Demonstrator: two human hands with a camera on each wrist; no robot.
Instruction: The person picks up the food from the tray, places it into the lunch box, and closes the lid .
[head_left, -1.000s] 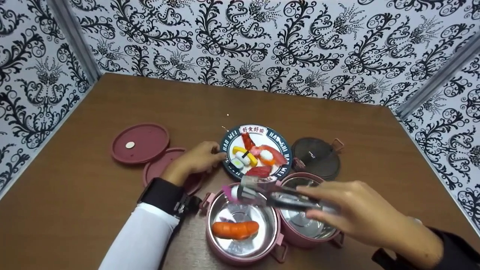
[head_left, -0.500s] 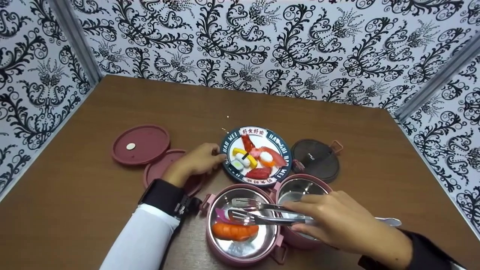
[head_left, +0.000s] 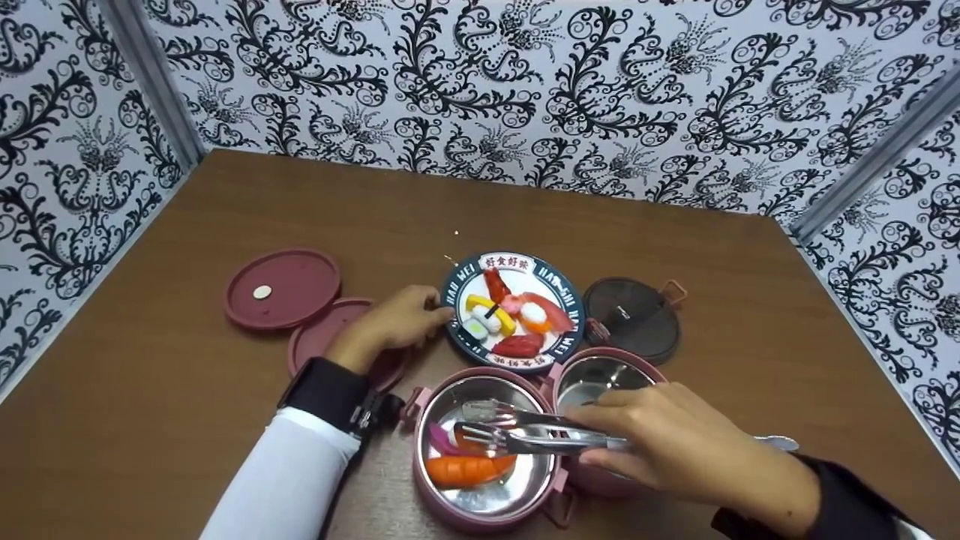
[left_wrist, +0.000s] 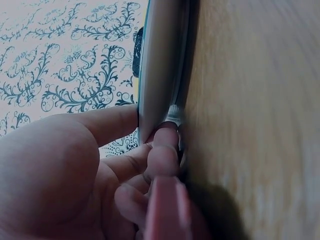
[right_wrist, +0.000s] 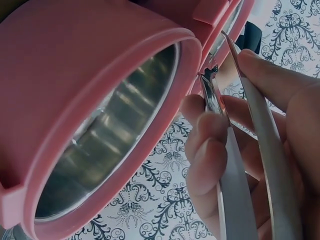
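My left hand (head_left: 405, 319) pinches the left rim of a plate (head_left: 571, 296), thumb above and fingers beneath, as the left wrist view shows. Play sushi pieces (head_left: 519, 346) lie on it. In my right hand (head_left: 667, 442) are metal tongs (head_left: 559, 436) with fork-shaped ends, held over the left pink pot (head_left: 450, 514); the two arms stand apart. Down in this steel-lined pot rest an orange ridged play food piece (head_left: 466, 471) and a purple-and-white piece (head_left: 442, 441), the latter partly hidden by the tong tips. Beneath my right hand is a second pink pot (right_wrist: 112, 100), its steel inside bare.
Two dark pink round lids (head_left: 281, 289) overlap left of the plate, the lower one partly behind my left forearm. A dark round lid (head_left: 634, 319) with a pink clasp lies to the right. Patterned walls (head_left: 495, 90) bound the wooden table (head_left: 337, 202).
My right hand has lowered the tongs into the left pot's opening, and the purple-and-white piece has gone from the tongs to the pot's floor. The orange piece has shifted slightly. My left hand stays put.
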